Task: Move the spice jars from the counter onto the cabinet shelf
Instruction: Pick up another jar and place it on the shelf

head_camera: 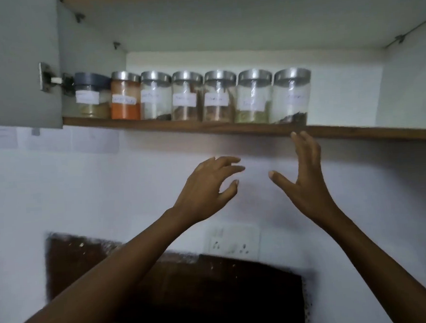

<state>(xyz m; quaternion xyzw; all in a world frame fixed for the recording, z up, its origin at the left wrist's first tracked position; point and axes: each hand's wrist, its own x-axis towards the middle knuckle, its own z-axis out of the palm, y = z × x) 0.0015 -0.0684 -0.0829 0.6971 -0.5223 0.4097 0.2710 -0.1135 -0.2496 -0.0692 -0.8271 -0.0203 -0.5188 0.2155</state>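
Observation:
Several labelled glass spice jars stand in a row along the front of the cabinet shelf. The leftmost jar has a dark grey lid, and beside it is a jar of orange powder; the others have silver lids. The rightmost jar holds a little dark spice. Both my hands are raised below the shelf and hold nothing. My left hand has its fingers spread and loosely bent. My right hand is open, its fingertips just under the shelf edge below the rightmost jar.
The grey cabinet door hangs open on the left, with a hinge by the first jar. The shelf to the right of the jars is bare. Below, on the white wall, are a switch socket and a dark brown backsplash.

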